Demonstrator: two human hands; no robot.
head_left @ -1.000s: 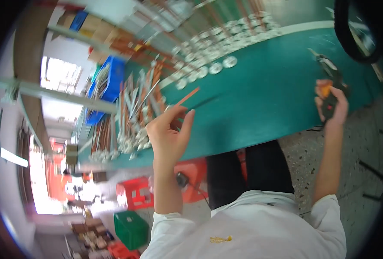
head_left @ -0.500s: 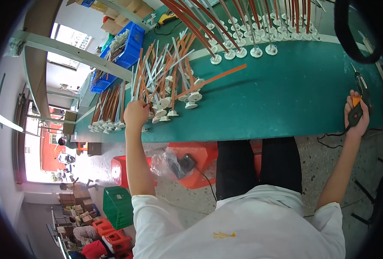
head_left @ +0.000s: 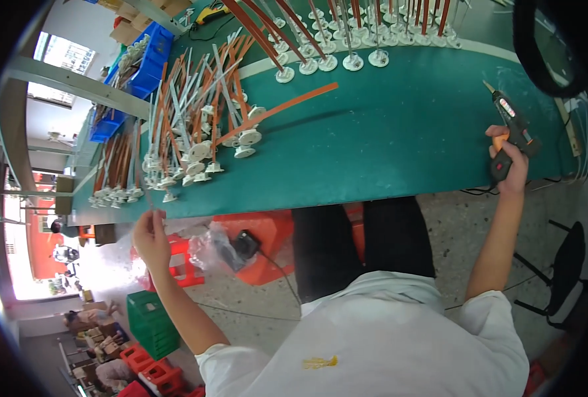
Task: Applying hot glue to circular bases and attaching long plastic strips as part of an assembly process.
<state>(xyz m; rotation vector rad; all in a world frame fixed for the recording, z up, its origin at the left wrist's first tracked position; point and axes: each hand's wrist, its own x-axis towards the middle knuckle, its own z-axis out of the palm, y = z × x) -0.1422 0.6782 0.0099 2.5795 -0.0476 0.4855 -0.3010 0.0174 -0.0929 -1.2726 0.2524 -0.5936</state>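
Observation:
My right hand (head_left: 512,162) is wrapped round the handle of a black and orange glue gun (head_left: 516,124), held above the table's right part with its nozzle pointing away from me. At the near left edge of the green table, my left hand (head_left: 151,241) is closed in a pinch. A thin grey strip (head_left: 147,193) rises from its fingertips; its upper part blends into the pile beyond. That pile of brown and silver strips with white round bases (head_left: 198,151) lies just past the hand. One brown strip (head_left: 294,106) juts out from it to the right.
Rows of upright strips on white bases (head_left: 353,62) stand along the far side of the green table (head_left: 387,139). Blue crates (head_left: 151,63) sit at the far left. Below the edge are a red stool (head_left: 274,231) with a black adapter (head_left: 245,243), and a green crate (head_left: 151,324).
My left hand has drawn back from the pile toward me, over the table's near edge, with a thin grey strip. My right hand still holds the glue gun. The whole view has shifted.

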